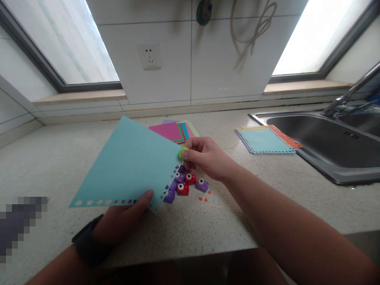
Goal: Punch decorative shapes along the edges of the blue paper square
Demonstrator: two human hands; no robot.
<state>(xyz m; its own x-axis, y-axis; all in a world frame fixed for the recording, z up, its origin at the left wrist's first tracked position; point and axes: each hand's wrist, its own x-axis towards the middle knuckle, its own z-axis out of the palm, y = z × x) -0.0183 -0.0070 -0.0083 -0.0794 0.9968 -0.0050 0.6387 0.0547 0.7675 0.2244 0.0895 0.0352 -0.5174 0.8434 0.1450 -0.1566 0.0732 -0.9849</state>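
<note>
My left hand (135, 211) grips a light blue sheet of paper (127, 162) near its lower corner, thumb on top and fingers underneath. Small shaped holes run along two of the sheet's edges. At the right corner of the paper my right hand (202, 156) is closed on a green craft punch (183, 152), which sits at the sheet's edge. Just below lie several purple and red punches, among them a red punch (183, 189) and a purple punch (202, 184). Tiny orange paper cutouts (203, 199) are scattered beside them.
Behind the sheet lies a stack of coloured paper (168, 130). To the right, more sheets with punched borders (265, 140) rest close to a steel sink (332, 158) with a faucet (347, 97). A tiled wall with a socket (149, 56) stands behind the speckled counter (219, 225).
</note>
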